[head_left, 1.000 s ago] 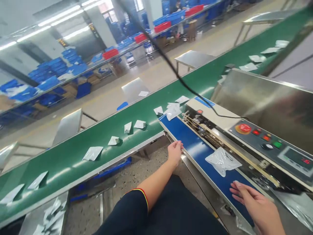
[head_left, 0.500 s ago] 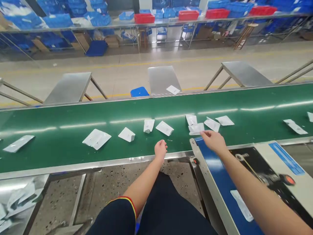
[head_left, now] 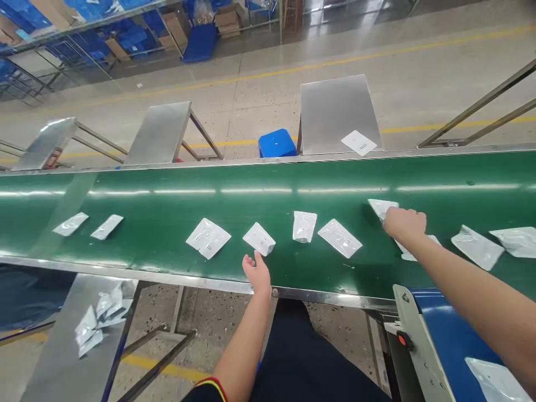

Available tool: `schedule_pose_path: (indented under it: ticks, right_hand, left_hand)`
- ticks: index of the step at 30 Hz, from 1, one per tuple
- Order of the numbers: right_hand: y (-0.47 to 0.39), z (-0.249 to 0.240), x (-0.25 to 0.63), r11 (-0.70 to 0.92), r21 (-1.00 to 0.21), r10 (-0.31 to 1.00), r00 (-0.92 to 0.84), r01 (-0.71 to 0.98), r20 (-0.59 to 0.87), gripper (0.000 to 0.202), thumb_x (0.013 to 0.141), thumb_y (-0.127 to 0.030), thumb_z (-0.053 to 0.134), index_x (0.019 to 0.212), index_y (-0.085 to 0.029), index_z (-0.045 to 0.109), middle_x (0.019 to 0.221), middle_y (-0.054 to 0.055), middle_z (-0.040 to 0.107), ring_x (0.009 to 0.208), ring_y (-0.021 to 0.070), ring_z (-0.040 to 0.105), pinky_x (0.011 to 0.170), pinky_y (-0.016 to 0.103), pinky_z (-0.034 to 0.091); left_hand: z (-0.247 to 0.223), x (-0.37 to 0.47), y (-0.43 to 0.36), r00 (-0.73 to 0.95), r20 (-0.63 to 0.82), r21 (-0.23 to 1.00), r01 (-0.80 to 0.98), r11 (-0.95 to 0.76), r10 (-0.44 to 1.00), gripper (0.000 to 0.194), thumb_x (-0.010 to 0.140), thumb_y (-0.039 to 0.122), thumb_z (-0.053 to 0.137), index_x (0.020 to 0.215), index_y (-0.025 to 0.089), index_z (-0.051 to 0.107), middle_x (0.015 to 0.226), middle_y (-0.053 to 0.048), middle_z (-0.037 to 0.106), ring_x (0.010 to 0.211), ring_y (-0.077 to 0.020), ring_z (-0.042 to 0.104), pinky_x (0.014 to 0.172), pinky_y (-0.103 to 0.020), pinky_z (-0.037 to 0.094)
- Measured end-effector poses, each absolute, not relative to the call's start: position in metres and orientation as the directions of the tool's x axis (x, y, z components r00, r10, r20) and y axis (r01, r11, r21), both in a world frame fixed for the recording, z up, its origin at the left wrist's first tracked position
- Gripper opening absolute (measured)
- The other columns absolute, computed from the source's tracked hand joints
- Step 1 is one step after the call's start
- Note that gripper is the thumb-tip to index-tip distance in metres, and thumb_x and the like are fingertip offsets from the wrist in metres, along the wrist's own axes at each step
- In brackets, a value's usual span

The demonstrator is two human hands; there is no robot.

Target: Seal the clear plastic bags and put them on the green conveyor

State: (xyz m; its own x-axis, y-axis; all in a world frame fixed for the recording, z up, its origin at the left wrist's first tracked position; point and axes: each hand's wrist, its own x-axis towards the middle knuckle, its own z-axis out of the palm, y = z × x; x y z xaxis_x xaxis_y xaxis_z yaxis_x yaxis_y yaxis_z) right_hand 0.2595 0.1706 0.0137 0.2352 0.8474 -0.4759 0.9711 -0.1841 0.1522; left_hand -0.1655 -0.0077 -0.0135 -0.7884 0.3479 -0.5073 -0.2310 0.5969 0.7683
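Small white sealed pouches are strewn along a green conveyor belt (head_left: 159, 234). My left hand (head_left: 257, 272) is over the near side of the belt, palm partly up and fingers apart, holding nothing. Its fingertips come right up to a white pouch (head_left: 259, 239). Farther right, my right hand (head_left: 405, 223) has its fingers curled on another white pouch (head_left: 381, 207), whose far edge looks lifted. Beneath that wrist, a further pouch (head_left: 434, 240) is partly covered. Between the hands lie an upright-looking pouch (head_left: 304, 226) and a flat pouch (head_left: 340, 238).
At lower right a blue belt (head_left: 444, 324) with a metal side rail meets the green one and carries a pouch (head_left: 496, 379). A metal table (head_left: 54, 346) at lower left holds piled pouches. Across the belt stand metal tables (head_left: 339, 111) and a blue stool (head_left: 277, 143).
The view has shifted left and down. My right hand has moved from the blue belt's end out over the green belt, onto a pouch. My left hand's fingers have spread beside a pouch.
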Motion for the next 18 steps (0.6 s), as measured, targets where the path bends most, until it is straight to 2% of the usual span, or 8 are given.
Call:
schedule_pose_path:
  ticks: [3, 5, 7, 9, 11, 15, 16, 18]
  right_hand:
    - [0.155, 0.009, 0.23, -0.041, 0.098, 0.844, 0.087, 0.994, -0.529, 0.034, 0.103, -0.007, 0.046, 0.126, -0.002, 0.071, 0.126, 0.034, 0.072, 0.132, 0.0411, 0.062, 0.107, 0.05, 0.035]
    - [0.139, 0.003, 0.214, -0.005, 0.062, 0.812, 0.04, 0.998, -0.582, 0.029, 0.105, -0.011, 0.049, 0.123, -0.006, 0.071, 0.121, 0.029, 0.075, 0.124, 0.0388, 0.068, 0.103, 0.048, 0.041]
    - [0.124, -0.002, 0.202, 0.001, 0.022, 0.787, 0.013, 1.0, -0.617, 0.029, 0.107, -0.026, 0.056, 0.129, -0.009, 0.067, 0.121, 0.026, 0.075, 0.117, 0.0372, 0.071, 0.096, 0.044, 0.047]
    - [0.111, -0.006, 0.194, -0.002, -0.011, 0.778, -0.005, 1.0, -0.628, 0.044, 0.104, -0.039, 0.068, 0.137, -0.011, 0.061, 0.128, 0.025, 0.073, 0.118, 0.0377, 0.071, 0.093, 0.043, 0.049]
    - [0.103, -0.006, 0.187, -0.017, -0.031, 0.779, -0.006, 0.999, -0.627, 0.05, 0.099, -0.035, 0.074, 0.141, -0.012, 0.057, 0.129, 0.025, 0.073, 0.119, 0.0378, 0.072, 0.094, 0.042, 0.05]
    - [0.098, 0.005, 0.176, -0.107, -0.071, 0.793, 0.042, 0.992, -0.608, 0.033, 0.102, -0.016, 0.058, 0.135, -0.013, 0.062, 0.118, 0.024, 0.076, 0.114, 0.0344, 0.075, 0.094, 0.041, 0.05]
    - [0.097, 0.01, 0.173, -0.138, -0.084, 0.802, 0.062, 0.987, -0.595, 0.031, 0.103, -0.016, 0.056, 0.133, -0.013, 0.063, 0.118, 0.025, 0.077, 0.113, 0.0341, 0.075, 0.093, 0.041, 0.05]
    - [0.091, 0.024, 0.167, -0.205, -0.118, 0.82, 0.105, 0.972, -0.562, 0.03, 0.105, -0.018, 0.052, 0.131, -0.012, 0.065, 0.119, 0.026, 0.077, 0.113, 0.034, 0.075, 0.091, 0.039, 0.05]
  left_hand:
    - [-0.022, -0.179, 0.026, -0.505, -0.831, 0.53, -0.589, 0.61, 0.234, 0.025, 0.106, 0.037, 0.074, 0.12, 0.017, 0.069, 0.11, -0.012, 0.077, 0.095, -0.0209, 0.077, 0.083, -0.03, 0.059]
    - [-0.025, -0.178, 0.053, -0.383, -0.89, 0.45, -0.652, 0.609, 0.248, 0.014, 0.103, 0.026, 0.078, 0.108, 0.016, 0.07, 0.089, -0.006, 0.074, 0.072, -0.0138, 0.069, 0.073, -0.025, 0.055]
    - [-0.026, -0.168, 0.078, -0.355, -0.887, 0.461, -0.645, 0.609, 0.295, 0.009, 0.1, 0.018, 0.079, 0.103, 0.017, 0.071, 0.081, -0.001, 0.07, 0.063, -0.0095, 0.062, 0.07, -0.022, 0.052]
    - [-0.024, -0.149, 0.096, -0.307, -0.872, 0.488, -0.605, 0.63, 0.381, 0.005, 0.1, 0.019, 0.077, 0.102, 0.017, 0.073, 0.082, -0.002, 0.072, 0.064, -0.0096, 0.063, 0.073, -0.023, 0.052]
    - [-0.024, -0.123, 0.107, -0.25, -0.836, 0.542, -0.512, 0.667, 0.488, 0.008, 0.097, 0.023, 0.081, 0.101, 0.017, 0.078, 0.088, -0.005, 0.077, 0.072, -0.0127, 0.068, 0.08, -0.026, 0.054]
    - [-0.034, -0.067, 0.112, -0.261, -0.68, 0.727, -0.113, 0.677, 0.686, 0.013, 0.085, 0.027, 0.09, 0.088, 0.017, 0.083, 0.099, -0.012, 0.083, 0.094, -0.0234, 0.074, 0.089, -0.031, 0.056]
    - [-0.037, -0.056, 0.113, -0.28, -0.661, 0.735, -0.054, 0.676, 0.696, 0.014, 0.083, 0.028, 0.09, 0.083, 0.017, 0.082, 0.097, -0.012, 0.082, 0.096, -0.0247, 0.074, 0.088, -0.031, 0.056]
    - [-0.043, -0.038, 0.115, -0.302, -0.682, 0.711, -0.061, 0.701, 0.666, 0.018, 0.079, 0.03, 0.092, 0.078, 0.018, 0.079, 0.087, -0.01, 0.08, 0.092, -0.0246, 0.074, 0.082, -0.03, 0.057]
